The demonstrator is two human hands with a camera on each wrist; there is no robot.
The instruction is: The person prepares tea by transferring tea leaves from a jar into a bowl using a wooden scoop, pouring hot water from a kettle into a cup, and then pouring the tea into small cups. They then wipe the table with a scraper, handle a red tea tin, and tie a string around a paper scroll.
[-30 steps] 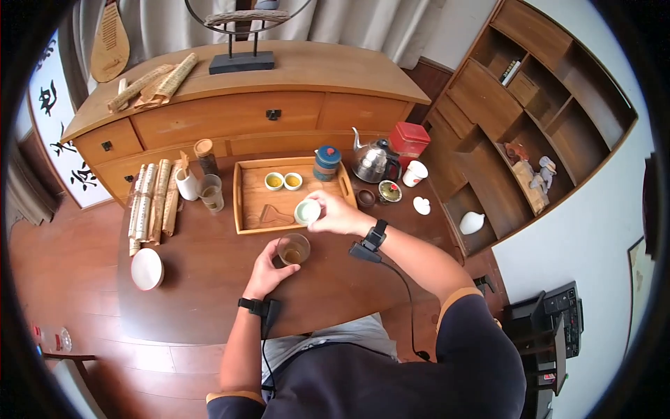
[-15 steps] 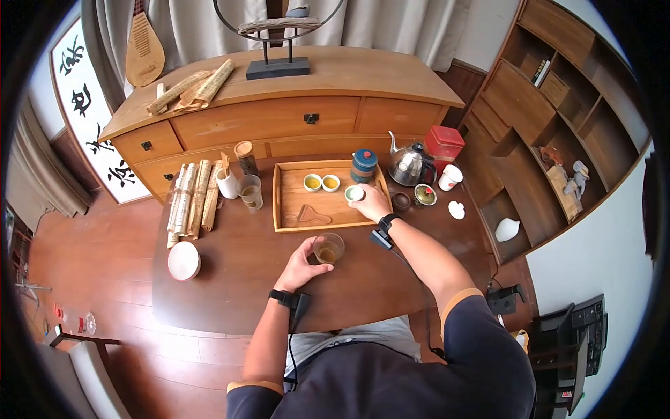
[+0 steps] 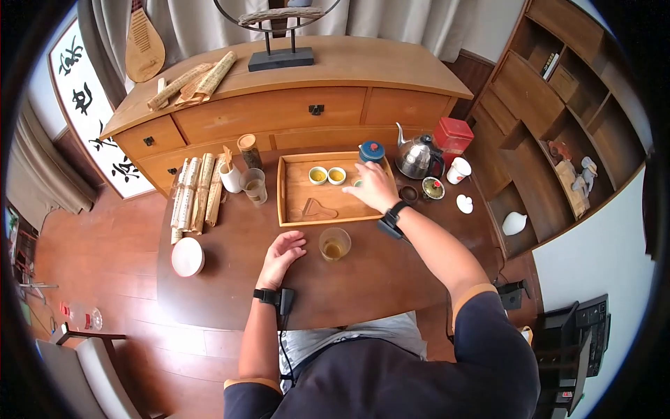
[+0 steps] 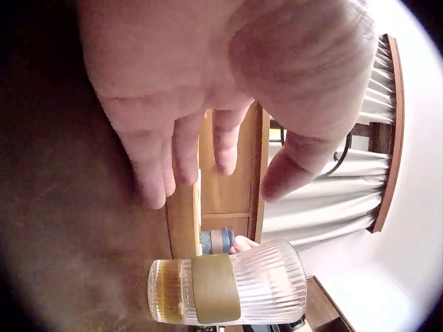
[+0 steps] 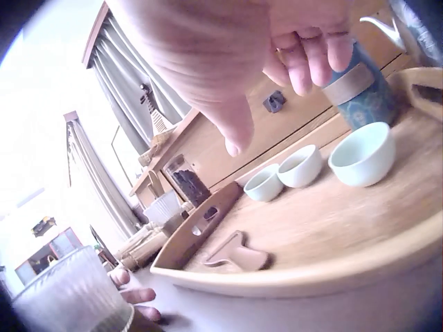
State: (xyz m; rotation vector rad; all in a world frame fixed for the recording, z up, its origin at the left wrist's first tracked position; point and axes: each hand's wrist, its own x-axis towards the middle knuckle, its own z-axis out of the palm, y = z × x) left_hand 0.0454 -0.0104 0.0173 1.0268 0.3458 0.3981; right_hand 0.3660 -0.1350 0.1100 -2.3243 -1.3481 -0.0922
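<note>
My right hand hovers over the wooden tray, its fingers apart and holding nothing. Below it a small pale green teacup stands on the tray, partly hidden by the hand in the head view. Two matching teacups with yellow liquid sit beside it. My left hand is over the tabletop with relaxed fingers, to the left of a ribbed glass. That glass has an olive band and some amber liquid at its bottom; a gap separates it from the hand.
A blue jar, metal kettle and red tin are at the back right. Rolled bamboo scrolls, a second glass and a white bowl stand on the left. A flat brown piece lies in the tray.
My right hand has set the green teacup down on the tray and let it go. My left hand has released the glass and moved away to the left.
</note>
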